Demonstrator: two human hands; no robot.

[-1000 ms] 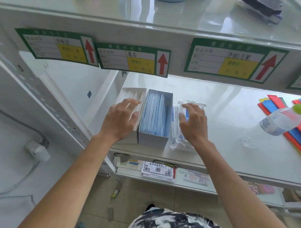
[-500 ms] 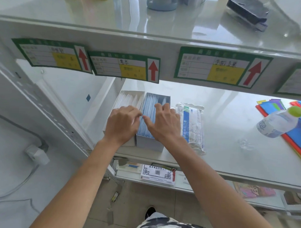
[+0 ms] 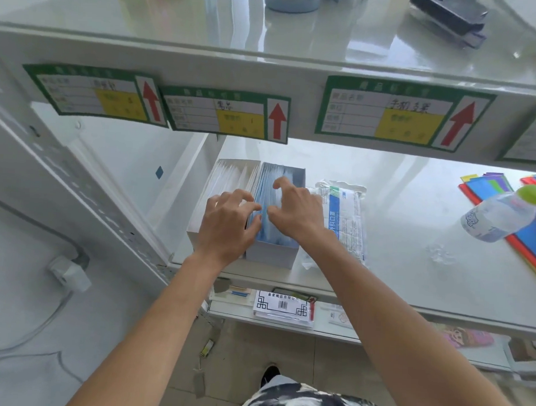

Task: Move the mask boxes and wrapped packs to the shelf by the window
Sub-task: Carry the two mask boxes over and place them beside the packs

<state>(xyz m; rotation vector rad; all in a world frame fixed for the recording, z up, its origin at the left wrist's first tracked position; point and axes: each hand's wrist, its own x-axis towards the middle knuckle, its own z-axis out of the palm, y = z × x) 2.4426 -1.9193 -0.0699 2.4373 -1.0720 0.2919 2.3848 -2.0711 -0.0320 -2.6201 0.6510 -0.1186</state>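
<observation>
Two open mask boxes stand side by side at the left end of the middle shelf (image 3: 410, 268). The left box (image 3: 228, 177) holds white masks, the right box (image 3: 277, 251) blue masks. My left hand (image 3: 229, 222) lies over the seam between them, fingers curled onto the blue masks. My right hand (image 3: 294, 209) rests on the blue box, fingertips pinching at the masks beside the left hand. A wrapped pack (image 3: 348, 217) with blue print lies flat just right of the blue box, untouched.
A clear water bottle (image 3: 503, 217) with a green cap lies at the shelf's right on coloured sheets (image 3: 489, 184). Green labels with red arrows (image 3: 224, 116) hang on the upper shelf edge. Papers sit on the lower shelf (image 3: 284, 306). A white wall stands left.
My right hand left the wrapped pack and moved left onto the blue mask box. My left hand shifted right to meet it. Both now pinch at the blue masks.
</observation>
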